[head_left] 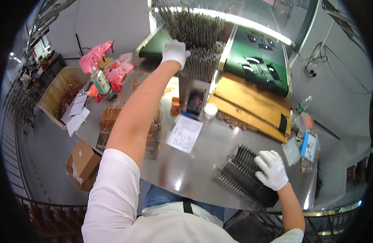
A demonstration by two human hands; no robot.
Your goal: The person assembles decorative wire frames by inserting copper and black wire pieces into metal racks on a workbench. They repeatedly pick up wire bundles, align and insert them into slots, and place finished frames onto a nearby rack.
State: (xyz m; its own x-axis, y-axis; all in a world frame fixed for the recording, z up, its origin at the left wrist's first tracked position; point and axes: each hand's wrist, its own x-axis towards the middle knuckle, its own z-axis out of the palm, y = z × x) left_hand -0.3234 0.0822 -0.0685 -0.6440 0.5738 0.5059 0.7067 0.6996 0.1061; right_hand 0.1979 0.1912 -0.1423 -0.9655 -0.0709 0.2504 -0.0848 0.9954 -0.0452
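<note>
My left hand (pixel 175 52), in a white glove, reaches far forward to the near left side of a dense upright bunch of thin grey metal rods (pixel 198 65). Its fingers look curled inward; what they hold, if anything, is hidden. Nearer to me on the right, a rack of closely set black strips (pixel 245 170) lies slanted on the metal table (pixel 206 170). My right hand (pixel 272 170), also gloved in white, rests over the right side of that rack with its fingers apart.
Copper-coloured racks (pixel 109 121) stand under my left arm. A written sheet (pixel 184 133), a phone (pixel 195 101) and a white round container (pixel 211 110) lie mid-table. Beyond are cardboard sheets (pixel 251 105) and a green conveyor (pixel 255 52) carrying dark parts. A bottle (pixel 100 81) stands left.
</note>
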